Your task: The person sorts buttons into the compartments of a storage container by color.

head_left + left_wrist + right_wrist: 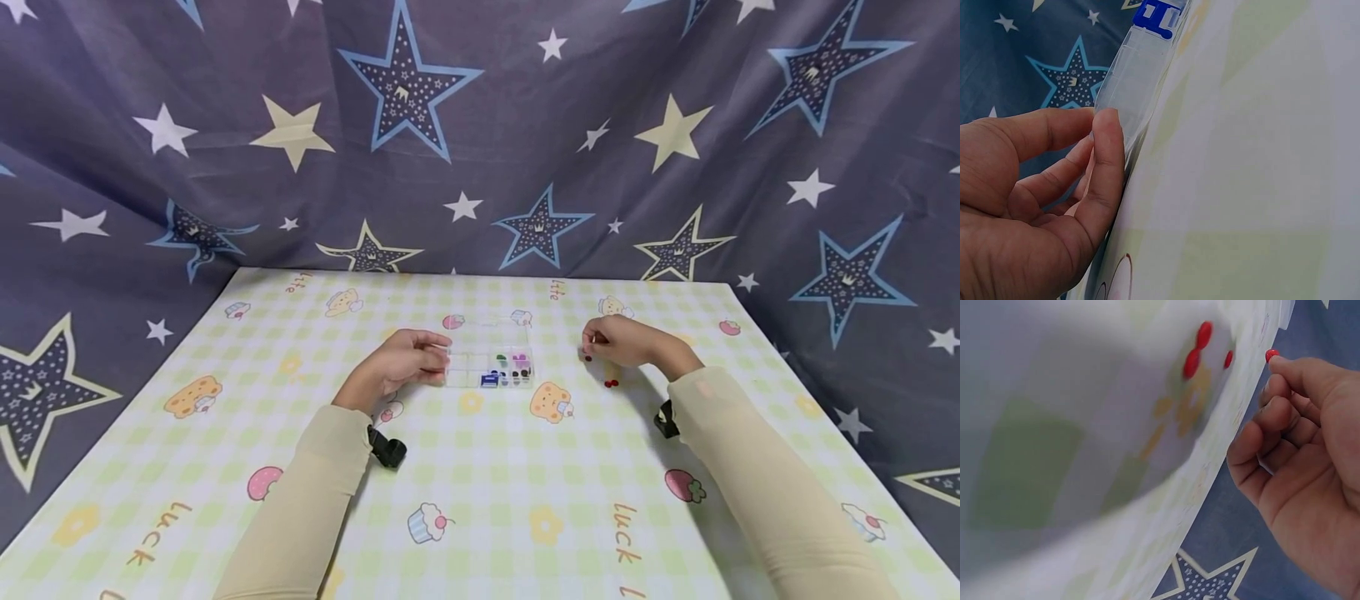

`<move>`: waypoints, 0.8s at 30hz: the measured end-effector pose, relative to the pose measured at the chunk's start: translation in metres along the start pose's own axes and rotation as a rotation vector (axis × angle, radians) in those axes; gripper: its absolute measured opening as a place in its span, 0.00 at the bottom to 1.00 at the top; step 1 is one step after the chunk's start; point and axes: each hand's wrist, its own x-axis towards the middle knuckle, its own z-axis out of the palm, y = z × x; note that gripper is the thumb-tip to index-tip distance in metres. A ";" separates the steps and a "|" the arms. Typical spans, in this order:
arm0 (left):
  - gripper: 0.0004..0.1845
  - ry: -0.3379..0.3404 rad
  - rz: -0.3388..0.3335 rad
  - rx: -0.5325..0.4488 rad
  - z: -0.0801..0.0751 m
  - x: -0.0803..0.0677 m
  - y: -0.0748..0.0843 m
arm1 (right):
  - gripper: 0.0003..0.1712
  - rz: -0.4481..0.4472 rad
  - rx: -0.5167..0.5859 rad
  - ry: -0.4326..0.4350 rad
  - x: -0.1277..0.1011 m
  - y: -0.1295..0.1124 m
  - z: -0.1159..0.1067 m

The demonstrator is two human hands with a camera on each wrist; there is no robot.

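Observation:
A clear plastic compartment box (468,371) lies on the table with its transparent lid (491,331) raised behind it. Green, purple, dark and blue small pieces sit in its right-hand compartments; a blue latch (1159,17) shows along its front. My left hand (405,364) grips the box's left end between thumb and fingers. Off to the right of the box, my right hand (626,340) pinches a small red bead (1272,355) between thumb and fingertip, just above the table. Two touching red beads (1192,364) and a single red bead (1229,359) lie on the cloth nearby.
A pale checked cloth (480,475) with printed cakes and strawberries covers the table. Behind it hangs a dark curtain (480,167) with stars. Each wrist wears a black camera mount, such as the one (387,450) on the left.

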 end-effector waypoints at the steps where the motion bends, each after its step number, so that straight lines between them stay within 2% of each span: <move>1: 0.25 0.001 0.001 0.002 0.000 0.000 0.000 | 0.08 -0.004 -0.005 -0.001 0.001 -0.003 0.000; 9: 0.25 -0.003 0.004 -0.006 0.001 -0.001 0.001 | 0.08 -0.034 -0.020 -0.014 0.017 -0.024 -0.001; 24: 0.25 -0.009 0.012 -0.015 0.000 0.001 0.000 | 0.08 -0.159 -0.099 -0.010 0.053 -0.067 0.004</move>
